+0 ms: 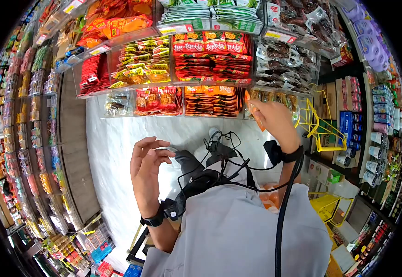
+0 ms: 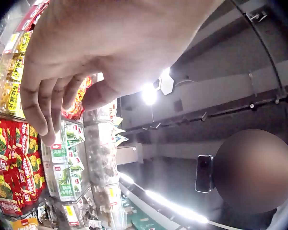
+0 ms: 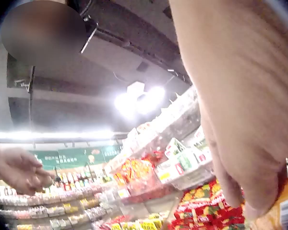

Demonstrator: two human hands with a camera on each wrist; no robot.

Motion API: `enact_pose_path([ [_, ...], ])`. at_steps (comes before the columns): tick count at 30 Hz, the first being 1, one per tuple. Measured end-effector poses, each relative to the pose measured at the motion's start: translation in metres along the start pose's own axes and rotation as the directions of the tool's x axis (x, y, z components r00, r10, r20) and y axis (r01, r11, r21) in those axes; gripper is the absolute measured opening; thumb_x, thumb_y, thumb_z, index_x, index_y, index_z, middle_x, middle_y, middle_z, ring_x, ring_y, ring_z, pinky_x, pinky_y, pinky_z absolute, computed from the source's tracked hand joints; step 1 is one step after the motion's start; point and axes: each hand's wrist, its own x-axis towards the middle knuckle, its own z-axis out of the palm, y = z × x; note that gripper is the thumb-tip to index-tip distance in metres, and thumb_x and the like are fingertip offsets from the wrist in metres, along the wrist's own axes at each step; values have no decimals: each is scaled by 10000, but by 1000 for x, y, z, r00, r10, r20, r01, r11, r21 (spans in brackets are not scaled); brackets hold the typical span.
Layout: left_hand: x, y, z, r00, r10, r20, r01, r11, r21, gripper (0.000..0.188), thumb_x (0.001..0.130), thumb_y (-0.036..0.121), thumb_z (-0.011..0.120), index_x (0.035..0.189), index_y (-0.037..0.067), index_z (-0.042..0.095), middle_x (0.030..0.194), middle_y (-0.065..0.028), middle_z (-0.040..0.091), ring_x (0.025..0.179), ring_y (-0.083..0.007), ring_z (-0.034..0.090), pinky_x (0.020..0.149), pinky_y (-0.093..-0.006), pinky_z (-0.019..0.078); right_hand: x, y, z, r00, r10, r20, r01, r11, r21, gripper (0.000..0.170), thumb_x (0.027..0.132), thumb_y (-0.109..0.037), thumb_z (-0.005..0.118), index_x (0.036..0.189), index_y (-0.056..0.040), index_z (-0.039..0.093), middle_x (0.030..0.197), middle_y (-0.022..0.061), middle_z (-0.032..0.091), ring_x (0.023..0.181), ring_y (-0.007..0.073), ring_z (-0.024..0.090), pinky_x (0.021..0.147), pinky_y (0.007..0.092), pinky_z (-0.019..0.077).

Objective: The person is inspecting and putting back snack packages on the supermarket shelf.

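My right hand (image 1: 275, 119) pinches an orange packet (image 1: 254, 111) at the right end of the lowest row of bins, beside the stacked orange packets (image 1: 212, 102). In the right wrist view the orange packet (image 3: 284, 211) shows at the lower right under the fingers of the right hand (image 3: 245, 120). Raised over the floor in front of the body, my left hand (image 1: 146, 171) holds nothing, its fingers loosely bent. The left wrist view has the left hand (image 2: 86, 62) in front of bins with red packets (image 2: 17, 163) and green-white packets (image 2: 65, 163).
Clear bins of red packets (image 1: 212, 55) and dark packets (image 1: 286, 64) rise in tiers ahead. Long snack shelves (image 1: 30, 120) line the left. Yellow wire racks (image 1: 323, 127) and shelves of cups stand at the right. Black cables (image 1: 238, 166) hang before the body.
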Motion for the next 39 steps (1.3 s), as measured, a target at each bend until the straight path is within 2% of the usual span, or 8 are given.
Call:
enact_pose_path([
  [3, -3, 0, -3, 1000, 2, -18, -2, 1000, 7, 312, 963, 129, 487, 1221, -47, 497, 1064, -204, 636, 860, -247, 647, 769, -324, 495, 15, 8, 30, 998, -33, 49, 37, 996, -81, 443, 869, -231, 611, 1307, -173, 580, 689, 167, 610, 644, 354, 611, 584, 459, 470],
  [10, -12, -12, -21, 999, 30, -41, -33, 997, -68, 236, 980, 118, 470, 1128, -46, 551, 992, -179, 653, 843, -233, 641, 772, -322, 492, 65, 49, 139, 961, -265, 77, 267, 963, -27, 184, 877, -148, 591, 1038, -104, 670, 753, 151, 641, 709, 351, 639, 610, 470, 499],
  [12, -14, -14, -25, 999, 31, -15, -33, 995, -96, 225, 984, 120, 471, 1115, -40, 558, 987, -170, 660, 845, -227, 643, 778, -324, 493, 80, 40, 153, 942, -142, 304, 159, 987, -35, 178, 894, -172, 599, 1056, -115, 645, 889, 164, 658, 826, 335, 629, 682, 464, 493],
  [17, -22, -12, -33, 996, 35, -80, -42, 995, -92, 225, 987, 128, 460, 1076, -49, 565, 955, -170, 645, 836, -227, 625, 763, -327, 488, 108, 25, 194, 949, -154, 274, 128, 986, 111, 117, 909, -135, 579, 1009, -100, 627, 880, 145, 658, 865, 368, 618, 732, 477, 489],
  [20, -25, -12, -43, 993, 43, -106, -54, 993, -103, 225, 996, 131, 446, 1069, -41, 571, 959, -161, 662, 832, -224, 646, 766, -324, 488, 118, 27, 214, 960, -168, 222, 129, 975, 182, 26, 921, -75, 552, 915, -51, 561, 753, 130, 581, 689, 316, 568, 607, 468, 441],
  [24, -26, -11, -54, 992, 45, -120, -58, 993, -105, 222, 996, 131, 445, 1061, -39, 573, 954, -155, 661, 834, -222, 648, 766, -323, 487, 128, 15, 216, 935, -51, 350, 18, 995, 96, 94, 962, -146, 538, 982, -81, 604, 789, 129, 604, 791, 332, 577, 691, 477, 455],
  [34, -19, 4, -72, 986, 62, -152, -77, 992, -98, 217, 997, 133, 451, 1050, -33, 580, 951, -150, 661, 836, -215, 649, 764, -322, 487, 139, 10, 230, 935, -45, 351, -7, 989, 146, 102, 976, -117, 497, 904, -60, 543, 693, 97, 501, 622, 264, 476, 599, 433, 414],
  [39, -11, 9, -71, 985, 2, -175, -9, 999, -35, 223, 996, 142, 461, 1104, -23, 566, 970, -154, 658, 851, -223, 662, 735, -315, 504, 141, -14, 223, 919, -267, 291, 9, 750, 661, 108, 973, -135, 514, 943, -33, 495, 871, 80, 534, 789, 168, 522, 725, 328, 442],
])
